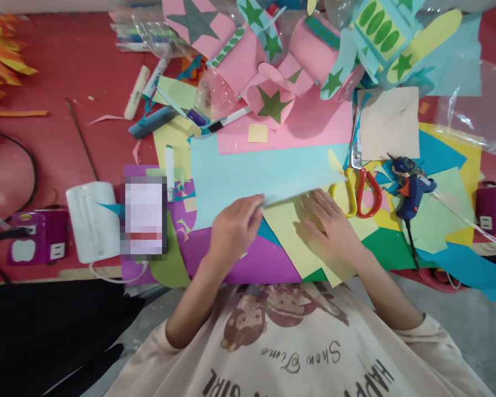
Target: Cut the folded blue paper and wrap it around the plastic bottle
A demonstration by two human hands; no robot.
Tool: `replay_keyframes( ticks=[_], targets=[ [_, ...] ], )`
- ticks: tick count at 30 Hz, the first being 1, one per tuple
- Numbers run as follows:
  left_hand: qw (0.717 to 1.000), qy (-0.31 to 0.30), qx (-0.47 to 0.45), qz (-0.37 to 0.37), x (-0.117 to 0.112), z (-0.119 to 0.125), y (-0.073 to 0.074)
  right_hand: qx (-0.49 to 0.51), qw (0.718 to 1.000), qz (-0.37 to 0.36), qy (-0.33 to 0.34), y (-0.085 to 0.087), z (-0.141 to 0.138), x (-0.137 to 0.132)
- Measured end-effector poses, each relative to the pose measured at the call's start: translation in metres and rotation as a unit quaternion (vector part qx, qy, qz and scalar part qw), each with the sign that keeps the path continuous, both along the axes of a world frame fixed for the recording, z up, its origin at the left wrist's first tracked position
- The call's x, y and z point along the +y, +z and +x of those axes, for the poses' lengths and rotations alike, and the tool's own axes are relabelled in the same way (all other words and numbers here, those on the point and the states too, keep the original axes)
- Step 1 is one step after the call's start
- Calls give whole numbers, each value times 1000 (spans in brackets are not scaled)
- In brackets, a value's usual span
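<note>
A light blue sheet of paper [240, 171] lies in front of me, its near edge slightly raised between my hands. My left hand [236, 225] is closed on that near edge, thumb and fingers pinching the paper. My right hand [329, 220] rests low over a pale yellow sheet [289, 231], its fingers stretched out and fingertips at the blue sheet's near edge. Just beyond my right hand are scissors [357, 184] with one red and one yellow handle, blades pointing away from me. The thumb tip of my left hand is partly hidden.
A blue glue gun [411, 193] lies at right, its cord running toward me. Pink paper shapes with green stars [273, 102] stand at the back. Markers [137, 92] lie at left, with a white power bank-like box [91, 220] and a phone [144, 218] nearer. Paper scraps surround the sheet.
</note>
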State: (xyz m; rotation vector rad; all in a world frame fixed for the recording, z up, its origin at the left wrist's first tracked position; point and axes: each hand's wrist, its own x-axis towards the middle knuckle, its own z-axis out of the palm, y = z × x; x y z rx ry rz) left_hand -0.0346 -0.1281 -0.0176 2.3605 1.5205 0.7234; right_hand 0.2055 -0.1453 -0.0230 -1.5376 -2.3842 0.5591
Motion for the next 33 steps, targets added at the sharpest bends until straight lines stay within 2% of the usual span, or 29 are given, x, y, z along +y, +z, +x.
replay_keyframes(
  ticks=[2, 5, 11, 15, 18, 22, 26, 29, 33],
  targets=[
    [998, -44, 48, 12, -7, 18, -10, -26, 999, 23, -24, -5, 7, -7],
    [989, -48, 140, -2, -15, 37, -21, -71, 995, 61, -39, -12, 13, -17],
    [978, -56, 192, -62, -16, 43, -22, -110, 992, 46, -43, -17, 25, -19],
    [976, -63, 199, -61, -14, 34, -22, -120, 990, 67, -39, -17, 34, -16],
    [977, -64, 201, -39, -14, 18, -25, -132, 988, 78, -25, -16, 39, -15],
    [978, -114, 170, -35, -15, -18, -26, -130, 989, 74, -15, -15, 47, -16],
    [966, -178, 179, -54, -14, -45, -22, -108, 991, 80, -6, -14, 53, -15],
    [961, -195, 188, -51, -13, -47, -20, -84, 992, 93, 5, -10, 52, -15],
    [966, -185, 181, 15, -13, -37, -19, -63, 991, 95, 67, -7, 42, -18]
  ],
)
